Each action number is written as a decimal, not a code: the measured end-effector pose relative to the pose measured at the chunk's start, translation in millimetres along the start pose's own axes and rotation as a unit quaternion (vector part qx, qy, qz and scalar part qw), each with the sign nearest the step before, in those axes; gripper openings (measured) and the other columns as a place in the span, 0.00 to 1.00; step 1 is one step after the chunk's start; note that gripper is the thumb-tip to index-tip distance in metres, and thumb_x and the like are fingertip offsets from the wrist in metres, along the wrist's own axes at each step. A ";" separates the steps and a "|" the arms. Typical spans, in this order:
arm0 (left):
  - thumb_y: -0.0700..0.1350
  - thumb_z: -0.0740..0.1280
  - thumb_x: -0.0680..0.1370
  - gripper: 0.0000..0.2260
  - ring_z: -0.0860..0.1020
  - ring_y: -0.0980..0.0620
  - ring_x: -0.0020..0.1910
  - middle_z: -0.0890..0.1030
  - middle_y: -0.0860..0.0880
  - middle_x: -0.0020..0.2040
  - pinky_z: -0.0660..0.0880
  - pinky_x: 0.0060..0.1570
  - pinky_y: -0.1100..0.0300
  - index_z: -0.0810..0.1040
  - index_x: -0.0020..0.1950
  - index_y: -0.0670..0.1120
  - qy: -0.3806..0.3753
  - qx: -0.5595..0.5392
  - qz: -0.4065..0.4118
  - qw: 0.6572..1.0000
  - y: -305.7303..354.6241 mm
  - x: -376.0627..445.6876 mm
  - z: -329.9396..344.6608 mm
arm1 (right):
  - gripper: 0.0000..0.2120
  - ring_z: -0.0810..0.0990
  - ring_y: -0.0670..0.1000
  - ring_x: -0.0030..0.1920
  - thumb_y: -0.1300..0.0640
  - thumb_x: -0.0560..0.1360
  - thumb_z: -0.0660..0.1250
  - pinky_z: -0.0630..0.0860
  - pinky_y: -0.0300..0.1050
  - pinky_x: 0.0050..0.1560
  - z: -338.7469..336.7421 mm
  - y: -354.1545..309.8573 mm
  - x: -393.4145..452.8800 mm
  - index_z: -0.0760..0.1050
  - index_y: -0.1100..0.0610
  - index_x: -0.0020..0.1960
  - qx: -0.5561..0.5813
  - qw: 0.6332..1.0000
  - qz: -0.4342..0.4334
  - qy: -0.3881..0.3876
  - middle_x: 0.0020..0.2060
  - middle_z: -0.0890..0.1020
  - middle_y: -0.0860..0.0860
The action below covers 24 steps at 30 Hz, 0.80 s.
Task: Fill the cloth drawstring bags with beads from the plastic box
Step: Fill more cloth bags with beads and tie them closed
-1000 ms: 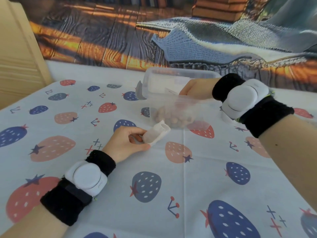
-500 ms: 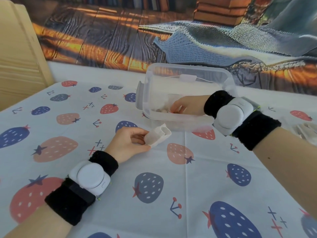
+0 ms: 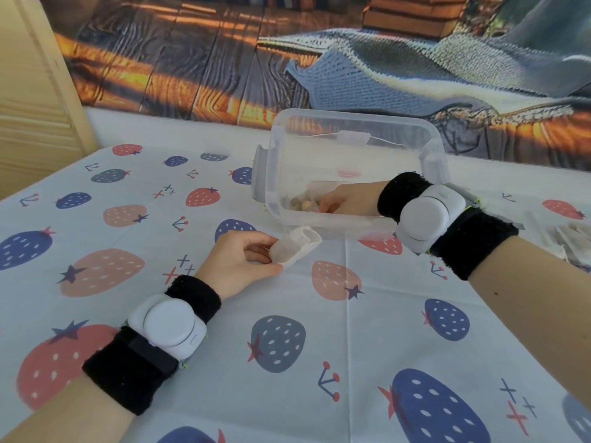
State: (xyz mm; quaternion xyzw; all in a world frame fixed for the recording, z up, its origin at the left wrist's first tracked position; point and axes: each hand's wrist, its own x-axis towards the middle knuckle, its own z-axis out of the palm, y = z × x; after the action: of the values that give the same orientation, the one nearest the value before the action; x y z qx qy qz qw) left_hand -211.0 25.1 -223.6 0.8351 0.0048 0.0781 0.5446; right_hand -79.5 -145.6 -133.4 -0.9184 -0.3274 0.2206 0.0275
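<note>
At about nine o'clock a pale wooden panel (image 3: 28,100) stands at the edge of the tabletop (image 3: 319,362), which is covered by a cloth printed with red, pink and blue strawberries; no writing or brand can be read on it. Near the centre, toward seven o'clock, the left hand (image 3: 240,260) pinches a small white cloth drawstring bag (image 3: 292,247) between thumb and curled fingers, its mouth held open toward the box. A white sensor unit (image 3: 168,326) on a black band sits on that wrist, with no legible label. Just beyond the bag, at twelve o'clock, stands the clear plastic box (image 3: 348,148), lid off, with a few tan beads (image 3: 302,204) in its near left corner. The right hand (image 3: 347,201) reaches down inside it, fingers curled among the beads; whether it grips any I cannot tell. At three o'clock more pale cloth bags (image 3: 572,241) lie on the tabletop.
</note>
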 end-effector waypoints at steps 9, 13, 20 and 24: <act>0.33 0.75 0.68 0.16 0.82 0.57 0.42 0.84 0.55 0.45 0.76 0.45 0.70 0.81 0.46 0.54 0.004 0.000 0.003 1.000 1.4 -1.0 -0.1 | 0.12 0.67 0.49 0.51 0.51 0.80 0.55 0.61 0.42 0.59 -0.2 4.9 1.0 0.67 0.45 0.38 0.005 1.000 -0.007 -0.018 0.46 0.72 0.42; 0.33 0.75 0.68 0.16 0.82 0.57 0.42 0.84 0.55 0.45 0.76 0.45 0.69 0.81 0.46 0.53 0.003 -0.004 0.004 1.000 2.0 -1.2 -0.3 | 0.10 0.70 0.48 0.48 0.50 0.80 0.56 0.63 0.43 0.57 -0.5 5.0 1.7 0.68 0.46 0.40 -0.014 1.000 -0.006 -0.027 0.42 0.73 0.43; 0.33 0.75 0.68 0.16 0.82 0.57 0.43 0.84 0.52 0.46 0.76 0.46 0.69 0.81 0.48 0.52 -0.001 0.004 0.010 1.000 0.1 -0.3 -0.3 | 0.13 0.70 0.49 0.43 0.53 0.79 0.57 0.65 0.41 0.47 2.7 0.9 4.1 0.72 0.54 0.38 -0.055 0.998 0.005 -0.016 0.37 0.73 0.45; 0.34 0.75 0.68 0.15 0.82 0.56 0.43 0.84 0.51 0.46 0.77 0.47 0.68 0.81 0.48 0.51 0.001 0.005 0.009 1.000 -1.6 0.3 -0.1 | 0.12 0.69 0.50 0.46 0.54 0.80 0.56 0.64 0.42 0.49 1.6 -1.4 5.6 0.73 0.58 0.43 -0.071 0.997 -0.011 -0.009 0.43 0.74 0.49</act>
State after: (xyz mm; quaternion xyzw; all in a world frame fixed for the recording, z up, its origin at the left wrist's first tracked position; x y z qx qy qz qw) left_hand -210.5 25.8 -225.0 0.8377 -0.0017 0.0842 0.5396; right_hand -77.1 -141.2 -136.7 -0.9125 -0.3521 0.2046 -0.0385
